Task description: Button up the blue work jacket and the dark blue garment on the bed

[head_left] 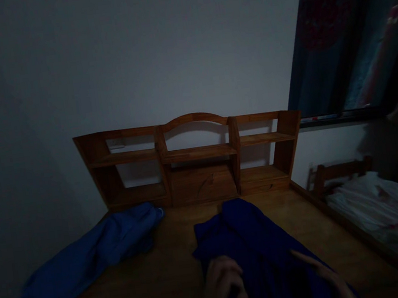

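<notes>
A dark blue garment (242, 231) lies bunched on the wooden desk top (178, 269), its far end toward the shelf. At its near left edge my left hand (224, 285) is closed, with a fold of the blue cloth showing between the curled fingers. My right hand (323, 272) rests along the garment's right side, fingers stretched out, with the rest of it dim and partly cut off by the frame. To the left lies a lighter blue piece of clothing (105, 244), loosely crumpled and apart from both hands.
A wooden shelf unit (200, 156) with several compartments stands along the back of the desk, against a pale wall (171, 50). Right of the desk's raised edge are a wooden chair back (344, 169) and whitish plastic bags (382, 203). A dark window (346, 41) is at upper right.
</notes>
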`<state>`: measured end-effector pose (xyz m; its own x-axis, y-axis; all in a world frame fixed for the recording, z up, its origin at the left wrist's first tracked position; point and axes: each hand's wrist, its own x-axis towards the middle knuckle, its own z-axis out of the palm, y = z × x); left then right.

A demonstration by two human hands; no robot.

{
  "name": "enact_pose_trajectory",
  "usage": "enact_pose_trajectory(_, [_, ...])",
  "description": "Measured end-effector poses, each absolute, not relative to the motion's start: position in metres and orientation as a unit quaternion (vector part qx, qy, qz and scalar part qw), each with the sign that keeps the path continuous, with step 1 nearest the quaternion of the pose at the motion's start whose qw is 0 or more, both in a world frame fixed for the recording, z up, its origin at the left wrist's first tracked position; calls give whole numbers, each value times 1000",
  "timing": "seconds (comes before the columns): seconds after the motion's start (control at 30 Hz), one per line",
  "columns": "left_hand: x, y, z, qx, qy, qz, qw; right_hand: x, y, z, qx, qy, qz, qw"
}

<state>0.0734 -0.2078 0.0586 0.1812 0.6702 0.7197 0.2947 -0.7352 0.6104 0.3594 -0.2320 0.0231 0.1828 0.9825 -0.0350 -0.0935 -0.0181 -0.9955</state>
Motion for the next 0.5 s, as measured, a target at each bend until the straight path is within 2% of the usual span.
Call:
enact_pose_trajectory(0.07, [57,-189,64,714,459,516,116,353,-224,39,-556,-470,462,507])
enact_pose_trajectory(0.13, [46,-168,57,705,536,446,127,341,-213,52,-593,-501,430,461])
enact_pose_trajectory(0.23, [41,-149,34,754,534,339,176,316,-191,57,-640,-548,341,416])
enact_pose_trajectory(0.33, [42,-146,18,774,536,291,168,297,-169,50,-667,-609,226,365])
enact_pose_trajectory(0.43, [39,-145,21,761,573,243,183,295,-151,56,-700,-632,157,295])
enact_pose_trajectory(0.5, [29,-138,32,758,571,211,232,308,-140,76,-712,-622,130,298])
